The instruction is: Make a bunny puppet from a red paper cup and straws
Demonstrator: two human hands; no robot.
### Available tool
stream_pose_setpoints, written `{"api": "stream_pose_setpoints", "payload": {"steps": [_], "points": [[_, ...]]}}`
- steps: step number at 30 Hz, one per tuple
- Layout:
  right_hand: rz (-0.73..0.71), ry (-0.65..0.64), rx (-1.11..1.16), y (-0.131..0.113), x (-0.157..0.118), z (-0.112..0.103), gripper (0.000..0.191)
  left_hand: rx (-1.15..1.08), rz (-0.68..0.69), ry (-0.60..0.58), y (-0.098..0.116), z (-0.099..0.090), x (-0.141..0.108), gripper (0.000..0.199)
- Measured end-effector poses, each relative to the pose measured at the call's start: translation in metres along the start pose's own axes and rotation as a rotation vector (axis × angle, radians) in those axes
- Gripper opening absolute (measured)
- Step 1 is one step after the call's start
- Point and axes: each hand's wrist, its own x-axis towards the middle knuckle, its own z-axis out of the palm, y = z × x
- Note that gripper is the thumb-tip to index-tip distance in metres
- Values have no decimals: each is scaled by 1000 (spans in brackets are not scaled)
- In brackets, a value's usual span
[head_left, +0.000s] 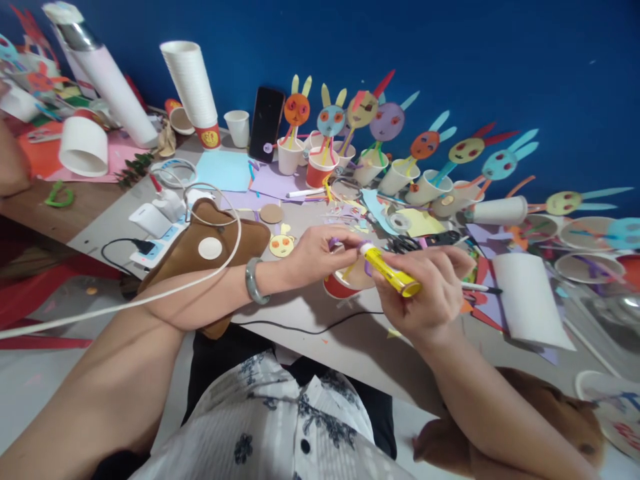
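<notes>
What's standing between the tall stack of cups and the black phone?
In the head view, one small white cup stands between the stack of cups and the black phone.

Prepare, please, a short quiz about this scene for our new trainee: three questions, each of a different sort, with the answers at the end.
1. Multiple choice: which hand holds the yellow tube?
a) left
b) right
c) neither

2. True or false: the bracelet is worn on the right wrist.

3. Fill in the missing word: the tall stack to the left of the phone in the picture is made of ____.

Key:
1. b, the right hand
2. False; it is on the left wrist
3. cups
</notes>
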Motion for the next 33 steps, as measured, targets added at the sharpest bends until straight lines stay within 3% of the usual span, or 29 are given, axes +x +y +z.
{"api": "stream_pose_setpoints", "payload": {"steps": [5,11,17,21,24,28,31,33], "points": [[4,-36,-175,7,-12,5,20,6,-3,-24,1,-1,0,14],[57,50,-174,10,-3,-2,21,36,-86,-4,5,0,-2,15],[-23,-11,-81,2,1,-2,20,35,9,11,1,0,0,14],[-59,24,-114,3,-6,5,21,53,58,-23,2,-1,-1,13],[-65,37,-186,7,-12,9,16,47,9,-34,4,-2,0,14],[44,23,-237,15,-15,6,21,33,-81,-24,6,-2,-1,14],[92,89,-183,15,-10,1,26,33,-107,-18,7,-2,-1,15],[49,84,-121,10,-7,-1,23,25,-96,-16,7,-2,-1,16]]}}
